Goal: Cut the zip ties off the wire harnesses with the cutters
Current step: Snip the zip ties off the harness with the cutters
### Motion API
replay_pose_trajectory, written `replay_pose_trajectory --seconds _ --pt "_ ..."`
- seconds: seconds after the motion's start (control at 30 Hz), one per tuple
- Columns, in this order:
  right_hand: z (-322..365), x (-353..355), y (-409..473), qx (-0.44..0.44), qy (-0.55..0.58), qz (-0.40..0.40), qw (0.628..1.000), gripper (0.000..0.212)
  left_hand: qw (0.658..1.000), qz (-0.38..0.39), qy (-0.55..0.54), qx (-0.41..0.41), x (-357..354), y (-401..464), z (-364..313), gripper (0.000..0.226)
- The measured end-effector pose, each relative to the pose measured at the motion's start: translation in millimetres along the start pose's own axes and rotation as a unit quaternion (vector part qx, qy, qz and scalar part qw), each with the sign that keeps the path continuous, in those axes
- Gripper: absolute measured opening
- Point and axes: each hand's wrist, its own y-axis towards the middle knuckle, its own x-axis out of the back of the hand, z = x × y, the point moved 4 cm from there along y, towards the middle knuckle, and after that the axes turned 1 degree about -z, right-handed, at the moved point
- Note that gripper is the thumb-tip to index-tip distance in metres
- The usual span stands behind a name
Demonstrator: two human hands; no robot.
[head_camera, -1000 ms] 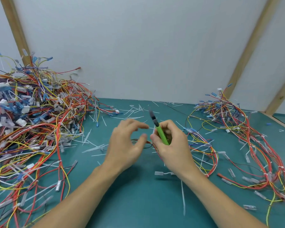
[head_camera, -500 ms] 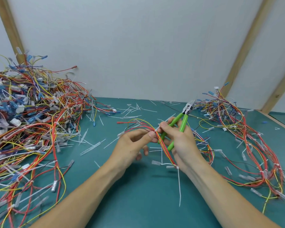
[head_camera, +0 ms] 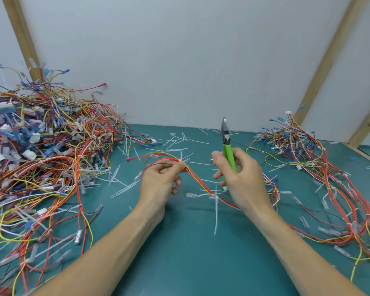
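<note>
Head view: your left hand (head_camera: pixel 158 178) pinches the wire harness (head_camera: pixel 198 181) just beside a white zip tie (head_camera: pixel 181 160), which keeps that tie exposed and the bundle taut. Your right hand (head_camera: pixel 241 178) grips the green-handled cutters (head_camera: pixel 226 144), tip up toward 12 o'clock and clear of the wires, so no cut is lined up yet. A second tie (head_camera: pixel 216 201) sits lower on the same harness, at 5 o'clock from your left hand. Big wire pile (head_camera: pixel 41 157) at 9 o'clock, a smaller heap (head_camera: pixel 320 167) at 3 o'clock; which of them is done I can't tell. Cut tie scraps (head_camera: pixel 179 139) litter the green mat (head_camera: pixel 179 253) at 12 o'clock.
</note>
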Motion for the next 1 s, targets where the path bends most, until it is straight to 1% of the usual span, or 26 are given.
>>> replay_pose_trajectory --seconds 0.07,0.13,0.23,0.3,0.43,0.57,0.7,0.83,0.9,1.0 --pt "2 4 0 0.054 -0.088 0.016 0.994 0.032 0.999 -0.037 -0.011 -0.009 7 3 -3 0.005" --pt "1 5 1 0.095 -0.178 0.036 0.979 0.033 0.998 -0.065 -0.013 -0.021 13 6 -4 0.006" --pt "-3 4 3 0.122 -0.263 0.076 0.954 0.036 0.995 -0.090 -0.005 -0.042 18 7 -4 0.010" --pt "-3 4 3 0.118 -0.263 0.086 0.954 0.042 0.993 -0.098 0.015 -0.064 18 6 -7 0.012" --pt "3 -1 -1 0.136 -0.246 0.061 0.958 0.048 0.987 -0.095 0.034 -0.128 14 0 -14 0.011" --pt "8 -6 -6 0.148 -0.257 0.038 0.954 0.047 0.983 -0.077 0.042 -0.161 9 -4 -20 0.010" --pt "8 -4 -7 0.157 -0.261 0.022 0.952 0.045 0.984 -0.059 0.040 -0.164 6 -5 -21 0.008" --pt "8 -2 -7 0.163 -0.269 0.004 0.949 0.046 0.989 -0.055 0.043 -0.134 6 -4 -18 0.014" --pt "8 -1 -8 0.164 -0.272 0.001 0.948 0.047 0.990 -0.059 0.038 -0.122 7 -3 -17 0.012" --pt "8 -1 -7 0.167 -0.276 0.001 0.947 0.046 0.988 -0.059 0.035 -0.135 7 -4 -19 0.009"
